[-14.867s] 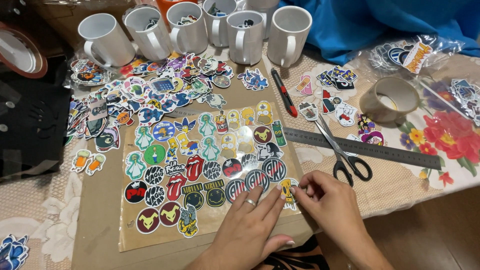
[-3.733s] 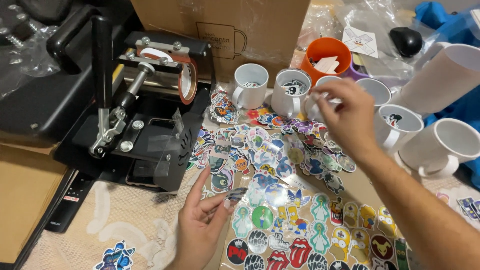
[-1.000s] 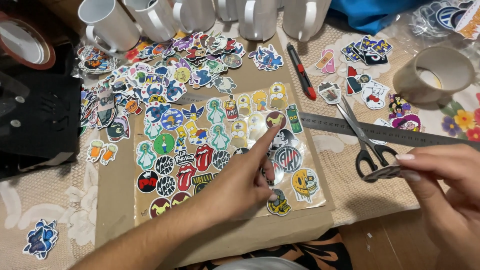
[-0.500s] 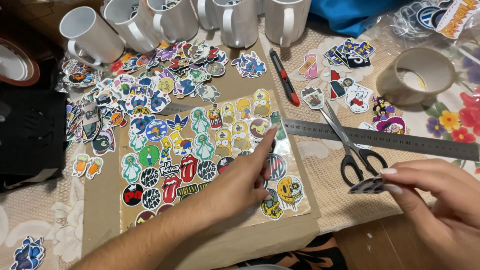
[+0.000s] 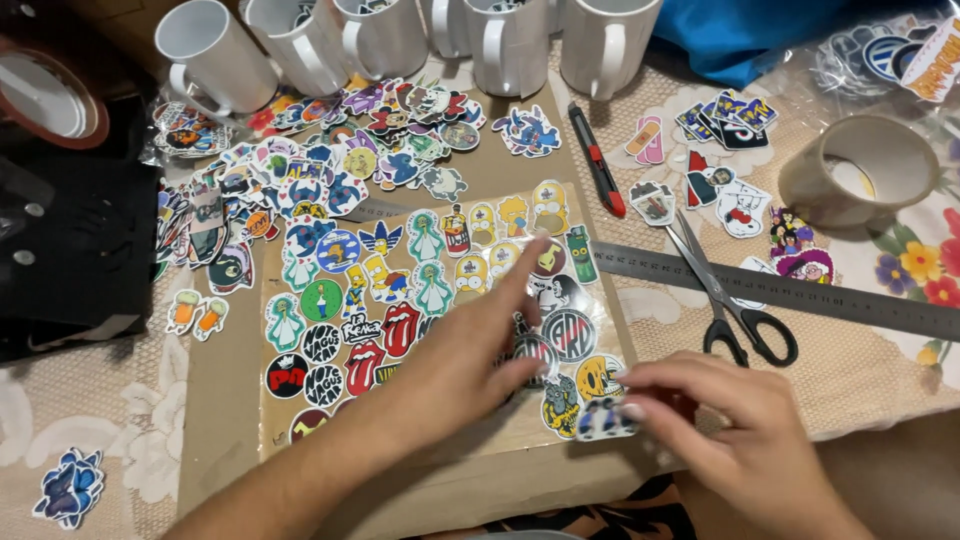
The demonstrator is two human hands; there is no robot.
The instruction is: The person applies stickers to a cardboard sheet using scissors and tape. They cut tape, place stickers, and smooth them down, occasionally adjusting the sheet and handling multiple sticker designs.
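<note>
Right hand [image 5: 735, 425] grip pinches a small blue-white sticker [image 5: 603, 421] at the lower right corner of the clear sticker sheet [image 5: 440, 290]. Left hand [image 5: 480, 345] lies flat on sheet, fingers spread, holding nothing. Scissors [image 5: 730, 300], steel ruler [image 5: 780, 292] just right on table.

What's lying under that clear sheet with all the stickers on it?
The clear sheet rests on a brown cardboard board, bare along its left and bottom edges. The left hand presses on the sheet, hiding the stickers beneath it. What lies under the cardboard's middle is hidden.
</note>
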